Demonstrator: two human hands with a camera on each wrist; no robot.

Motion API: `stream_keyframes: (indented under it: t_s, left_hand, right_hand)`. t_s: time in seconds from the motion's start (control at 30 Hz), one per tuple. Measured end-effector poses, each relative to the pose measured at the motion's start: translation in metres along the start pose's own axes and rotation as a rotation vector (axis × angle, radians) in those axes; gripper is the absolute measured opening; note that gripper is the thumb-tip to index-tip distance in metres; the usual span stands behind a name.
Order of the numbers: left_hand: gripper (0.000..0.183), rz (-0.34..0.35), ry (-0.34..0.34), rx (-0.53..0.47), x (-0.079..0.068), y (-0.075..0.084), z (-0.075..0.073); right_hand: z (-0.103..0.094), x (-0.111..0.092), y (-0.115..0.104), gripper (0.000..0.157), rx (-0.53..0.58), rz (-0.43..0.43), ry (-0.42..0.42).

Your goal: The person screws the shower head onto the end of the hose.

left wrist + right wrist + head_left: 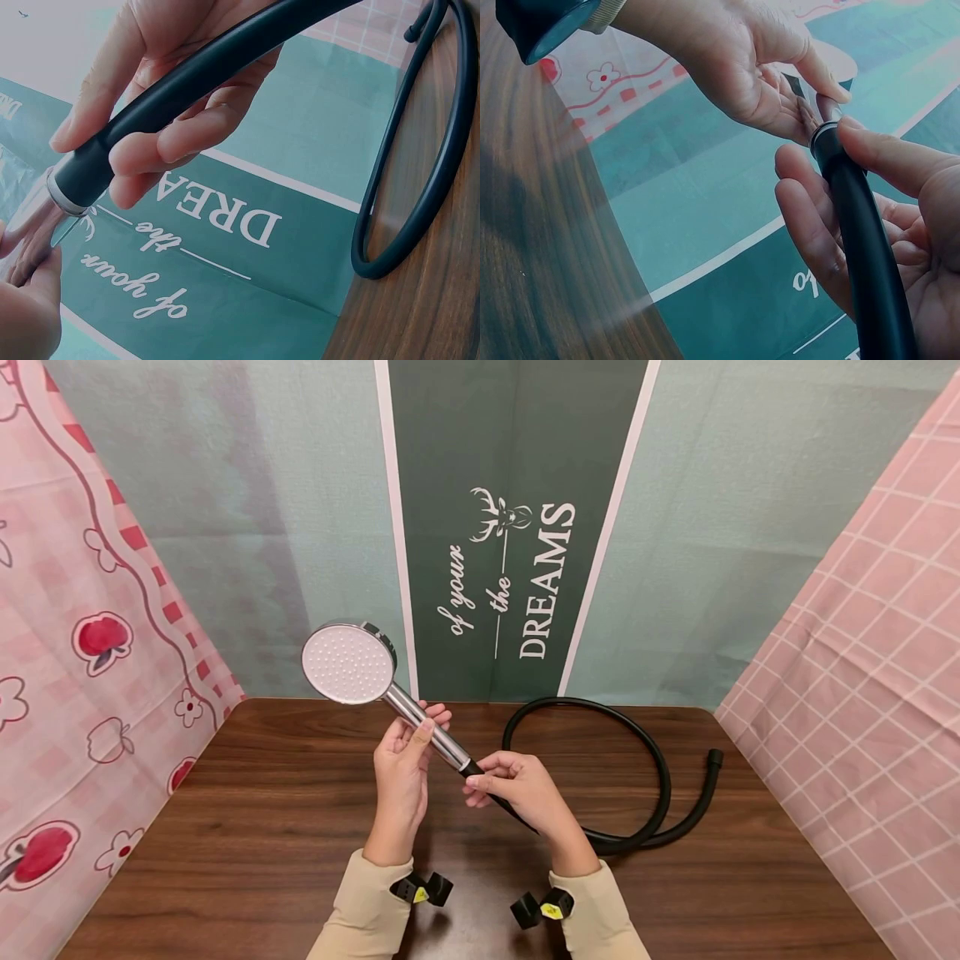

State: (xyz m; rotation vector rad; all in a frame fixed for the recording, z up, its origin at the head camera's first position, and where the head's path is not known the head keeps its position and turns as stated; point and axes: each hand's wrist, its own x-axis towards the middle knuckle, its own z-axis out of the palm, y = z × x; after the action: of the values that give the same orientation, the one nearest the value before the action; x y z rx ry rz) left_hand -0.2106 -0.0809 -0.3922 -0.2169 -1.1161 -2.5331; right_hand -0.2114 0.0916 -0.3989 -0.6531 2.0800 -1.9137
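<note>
A chrome shower head [348, 662] with a white nozzle face is tilted above the table, face toward me. My left hand [401, 764] grips its silver handle [450, 749], thumb across the front. At the handle's lower end, my right hand [521, 785] pinches the black hose end [472, 769] between thumb and fingers. In the left wrist view the hose's black collar [82, 176] meets the handle at a silver ring. The right wrist view also shows the collar [829, 146] against the handle; whether it is threaded on is hidden.
The rest of the black hose [660, 760] loops over the right side of the brown wooden table [285, 827], its free end [716, 758] near the back right. A green printed cloth [510, 443] hangs behind, and pink cloths [862, 693] flank both sides.
</note>
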Motion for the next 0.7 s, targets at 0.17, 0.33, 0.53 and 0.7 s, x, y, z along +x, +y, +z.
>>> stream_keyframes:
  t_s: [0.17,0.33,0.53,0.7]
  left_hand:
    - [0.033,0.005,-0.002,0.005,0.0003,-0.0010,-0.0008]
    - [0.030,-0.002,0.004,0.005,-0.0003,0.0000,0.0000]
    - [0.029,-0.003,0.007,0.006,-0.0003,0.0005,0.0003]
    - [0.031,-0.002,0.005,0.010,0.0000,0.0001,0.0001]
  right_hand:
    - [-0.0005,-0.0001,0.0006,0.031,-0.008,-0.011,0.000]
    - [-0.0004,-0.0001,0.0011,0.030,-0.003,-0.016,-0.005]
    - [0.0001,-0.0004,0.0005,0.030,0.007,-0.018,-0.011]
    - [0.0001,-0.0008,-0.0001,0.030,0.009,-0.020,-0.012]
